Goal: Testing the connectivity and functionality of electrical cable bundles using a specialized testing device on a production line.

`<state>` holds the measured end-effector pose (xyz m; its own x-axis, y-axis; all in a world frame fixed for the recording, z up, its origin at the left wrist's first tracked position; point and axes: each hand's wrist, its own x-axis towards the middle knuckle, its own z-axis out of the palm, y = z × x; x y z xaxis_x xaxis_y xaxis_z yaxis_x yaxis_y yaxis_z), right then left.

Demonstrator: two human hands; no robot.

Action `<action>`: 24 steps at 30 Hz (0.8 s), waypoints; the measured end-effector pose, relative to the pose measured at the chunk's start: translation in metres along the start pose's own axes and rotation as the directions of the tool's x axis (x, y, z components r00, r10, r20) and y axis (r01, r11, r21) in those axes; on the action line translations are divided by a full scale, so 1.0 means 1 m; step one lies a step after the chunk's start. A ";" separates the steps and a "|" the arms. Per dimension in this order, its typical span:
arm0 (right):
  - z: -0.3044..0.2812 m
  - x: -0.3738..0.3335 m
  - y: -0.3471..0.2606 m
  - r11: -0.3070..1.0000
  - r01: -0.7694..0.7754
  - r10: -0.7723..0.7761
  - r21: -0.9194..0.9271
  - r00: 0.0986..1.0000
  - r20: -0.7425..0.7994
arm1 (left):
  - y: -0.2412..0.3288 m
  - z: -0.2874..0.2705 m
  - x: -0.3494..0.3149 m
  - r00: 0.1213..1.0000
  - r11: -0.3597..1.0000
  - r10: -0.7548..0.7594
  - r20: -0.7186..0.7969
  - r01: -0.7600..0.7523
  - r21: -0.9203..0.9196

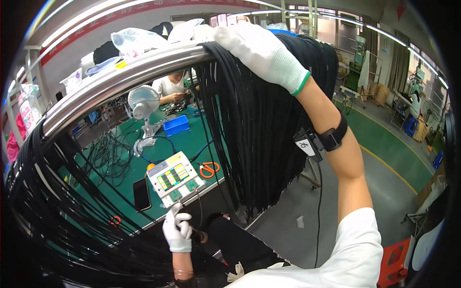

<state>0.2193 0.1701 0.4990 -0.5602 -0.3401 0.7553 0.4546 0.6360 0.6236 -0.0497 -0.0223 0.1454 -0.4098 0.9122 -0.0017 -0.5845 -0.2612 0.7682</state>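
This is a factory floor for cable assembly. Thick bundles of black cables (pixel 269 120) hang over a steel rail (pixel 120 79) near the camera. Below it, a green-topped bench (pixel 192 139) carries a small tester box with a coloured screen (pixel 172 178), orange scissors (pixel 208 169), a blue parts bin (pixel 176 125) and a desk fan (pixel 143 103). To the right, a green painted floor with yellow lane lines (pixel 389 158) runs past further workstations under long strip lights (pixel 384 33).

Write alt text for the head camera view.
A gloved right hand rests atop black cables draped over a steel rail, while the gloved left hand pinches one cable near a small tester on a green bench.
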 end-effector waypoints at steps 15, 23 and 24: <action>-0.024 0.052 -0.073 0.978 -0.148 0.138 -0.144 0.987 -0.077 | -0.024 0.016 -0.039 0.975 0.885 -0.056 0.215 -0.051 0.463; -0.005 0.090 -0.133 0.868 -0.407 0.451 0.283 0.886 -0.110 | -0.015 0.045 0.010 0.978 0.912 0.157 0.136 -0.197 0.361; 0.003 0.090 -0.154 0.827 -0.441 0.518 0.348 0.838 -0.169 | -0.013 0.049 0.016 0.975 0.916 0.168 0.149 -0.210 0.341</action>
<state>0.0970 0.0436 0.4709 -0.1170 -0.0727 0.9905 0.3820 0.9173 0.1124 -0.0142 0.0115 0.1667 -0.3931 0.8922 0.2225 -0.2106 -0.3229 0.9227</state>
